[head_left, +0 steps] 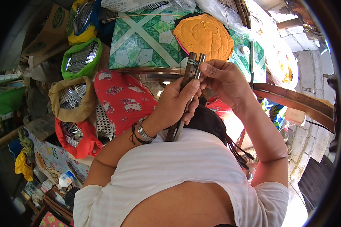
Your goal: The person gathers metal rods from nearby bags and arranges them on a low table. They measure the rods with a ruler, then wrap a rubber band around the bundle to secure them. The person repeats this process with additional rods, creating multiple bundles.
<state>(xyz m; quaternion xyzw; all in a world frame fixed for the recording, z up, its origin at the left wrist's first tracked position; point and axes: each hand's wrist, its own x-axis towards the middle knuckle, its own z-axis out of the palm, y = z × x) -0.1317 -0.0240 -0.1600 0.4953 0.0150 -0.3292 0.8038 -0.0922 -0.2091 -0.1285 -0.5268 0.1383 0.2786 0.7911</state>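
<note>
Upright in front of my chest, my left hand (173, 101) is wrapped round a dark brown rod (188, 72) that looks like wood or bamboo, and a shiny metal tube (201, 58) lying alongside it. Their lower ends rest against the white shirt. A thin greenish band (193, 61) loops round the pair near the top. Thumb and fingers of my right hand (224, 80) are pinched together beside the band, touching the metal tube just below its top end. The fingertips partly hide what they grip.
Bags with many thin metal tubes stand on the left: yellow (81, 36), green (66, 62), tan (57, 94) and red (89, 145). Ahead is a green patterned table (132, 41) with a round orange cushion (204, 36). A curved wooden beam (295, 100) lies at right.
</note>
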